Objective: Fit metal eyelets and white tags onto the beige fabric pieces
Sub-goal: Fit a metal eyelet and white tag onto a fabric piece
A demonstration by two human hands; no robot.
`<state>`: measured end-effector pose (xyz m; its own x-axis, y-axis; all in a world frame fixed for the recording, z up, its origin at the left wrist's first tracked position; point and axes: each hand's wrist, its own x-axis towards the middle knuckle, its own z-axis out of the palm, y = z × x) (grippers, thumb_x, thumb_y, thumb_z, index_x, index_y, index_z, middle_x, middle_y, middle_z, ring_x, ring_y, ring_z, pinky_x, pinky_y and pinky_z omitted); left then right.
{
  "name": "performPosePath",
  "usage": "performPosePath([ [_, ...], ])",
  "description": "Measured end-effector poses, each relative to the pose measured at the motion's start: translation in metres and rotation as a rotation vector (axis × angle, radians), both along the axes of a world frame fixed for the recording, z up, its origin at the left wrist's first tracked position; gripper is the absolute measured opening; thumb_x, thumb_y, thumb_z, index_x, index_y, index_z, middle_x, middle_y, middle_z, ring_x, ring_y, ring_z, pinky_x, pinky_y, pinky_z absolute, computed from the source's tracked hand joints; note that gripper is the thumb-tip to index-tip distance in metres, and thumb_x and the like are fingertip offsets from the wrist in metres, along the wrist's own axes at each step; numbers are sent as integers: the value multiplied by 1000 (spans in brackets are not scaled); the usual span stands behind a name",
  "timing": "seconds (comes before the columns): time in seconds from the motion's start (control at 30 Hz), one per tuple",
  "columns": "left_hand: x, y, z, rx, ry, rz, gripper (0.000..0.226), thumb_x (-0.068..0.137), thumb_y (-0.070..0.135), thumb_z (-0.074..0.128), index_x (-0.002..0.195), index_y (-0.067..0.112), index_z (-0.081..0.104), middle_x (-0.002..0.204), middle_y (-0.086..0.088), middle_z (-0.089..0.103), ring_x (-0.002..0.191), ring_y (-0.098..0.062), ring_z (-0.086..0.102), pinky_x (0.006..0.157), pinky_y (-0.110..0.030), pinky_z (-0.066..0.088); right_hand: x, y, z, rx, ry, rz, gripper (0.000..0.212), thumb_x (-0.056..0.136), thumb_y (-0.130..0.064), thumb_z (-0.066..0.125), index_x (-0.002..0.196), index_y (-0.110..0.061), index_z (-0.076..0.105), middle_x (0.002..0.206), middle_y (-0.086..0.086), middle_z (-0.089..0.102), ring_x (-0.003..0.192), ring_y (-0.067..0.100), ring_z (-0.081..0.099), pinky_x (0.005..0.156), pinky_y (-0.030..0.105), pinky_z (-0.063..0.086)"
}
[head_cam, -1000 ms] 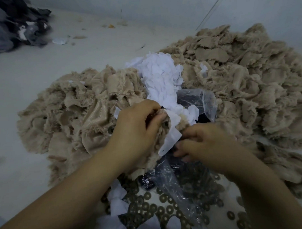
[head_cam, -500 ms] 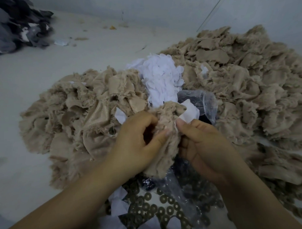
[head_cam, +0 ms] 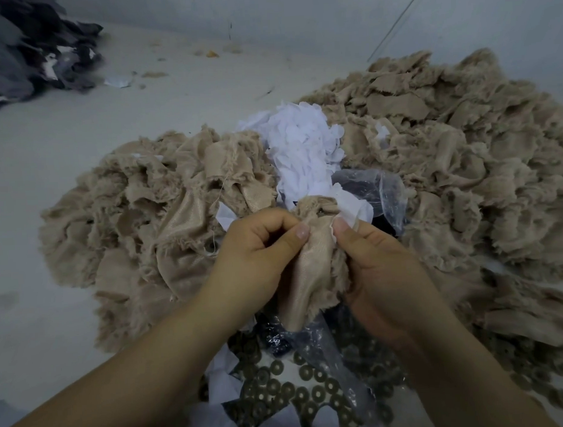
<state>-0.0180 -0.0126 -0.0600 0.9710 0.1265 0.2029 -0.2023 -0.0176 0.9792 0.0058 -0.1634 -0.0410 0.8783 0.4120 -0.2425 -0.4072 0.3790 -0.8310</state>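
Beige frayed fabric piece [head_cam: 310, 263] was pinched by the left hand [head_cam: 259, 249] and right hand [head_cam: 381, 267], the right also pressing a white paper tag [head_cam: 350, 207]; fitting seemed underway, an eyelet likely next.

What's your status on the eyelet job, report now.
Left hand and right hand both grip one beige fabric piece. White tag pinched at its top. Loose eyelets below; nothing blocking.

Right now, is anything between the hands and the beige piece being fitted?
Nothing visible. The left hand and right hand both pinch the beige piece directly; a white tag lies against its top under the right thumb.
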Motion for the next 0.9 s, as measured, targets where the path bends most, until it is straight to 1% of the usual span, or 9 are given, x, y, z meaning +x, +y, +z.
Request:
performPosePath([
  [0.17, 1, -2, -4, -157, 21, -12, 28, 88, 21, 57, 64, 7, 57, 58, 5, 49, 59, -9, 43, 59, -18, 40, -1, 4, -3, -17, -6, -63, 43, 86, -31, 56, 114, 0, 67, 107, 21, 73, 102, 34, 71, 88, 44, 57],
  [0.23, 1, -3, -5, -183, 26, -16, 29, 89, 23, 56, 65, 7, 55, 60, -1, 47, 60, -14, 42, 60, -22, 39, -1, 5, -3, -2, 24, -54, 47, 84, -32, 59, 117, 2, 66, 109, 23, 72, 103, 36, 70, 89, 45, 57],
  [0.3, 0, -3, -5, -163, 21, -20, 33, 91, 25, 56, 68, 2, 52, 63, -7, 48, 63, -20, 43, 61, -28, 40, -1, 4, -2, 20, 64, -6, 50, 83, -32, 63, 118, 4, 66, 111, 25, 71, 105, 37, 69, 90, 45, 58],
  [0.43, -1, -5, -3, -82, 3, 16, 31, 90, 26, 57, 69, 5, 56, 62, -4, 50, 61, -18, 44, 59, -29, 41, -2, 0, -1, 72, 126, 80, 39, 85, -22, 64, 115, 3, 69, 116, 24, 69, 107, 37, 68, 92, 46, 56],
  [0.53, -3, -7, -3, -49, -9, 39, 26, 90, 24, 60, 66, 12, 60, 60, 2, 54, 58, -12, 49, 56, -24, 44, -2, 0, 0, 88, 149, 71, 39, 82, -20, 67, 114, 1, 70, 114, 24, 70, 103, 34, 70, 88, 43, 59],
  [0.63, -6, -10, -3, -28, -13, 73, 26, 93, 21, 62, 70, 10, 61, 62, -1, 57, 59, -16, 51, 56, -30, 45, -2, 1, 1, 113, 192, 74, 40, 82, -19, 67, 116, 2, 70, 114, 24, 70, 101, 35, 71, 82, 43, 60],
  [0.73, -7, -14, 0, -19, -11, 114, 26, 90, 27, 60, 68, 13, 61, 60, -1, 55, 56, -15, 48, 53, -30, 42, -1, -1, 2, 113, 240, 129, 32, 81, -17, 68, 108, 0, 74, 109, 22, 72, 97, 33, 72, 75, 40, 61],
  [0.83, -8, -15, 2, 16, -22, 114, 26, 90, 26, 60, 66, 16, 60, 57, -1, 53, 54, -12, 48, 51, -27, 42, 0, -3, 2, 103, 296, 183, 32, 79, -17, 69, 106, -2, 76, 112, 21, 72, 98, 32, 72, 83, 44, 60],
  [0.9, -8, -16, 2, 43, -37, 139, 28, 93, 21, 63, 69, 8, 58, 58, -8, 52, 55, -14, 48, 52, -29, 42, 1, -3, 2, 117, 318, 182, 36, 77, -19, 69, 108, -2, 75, 114, 20, 71, 98, 32, 71, 87, 45, 58],
])
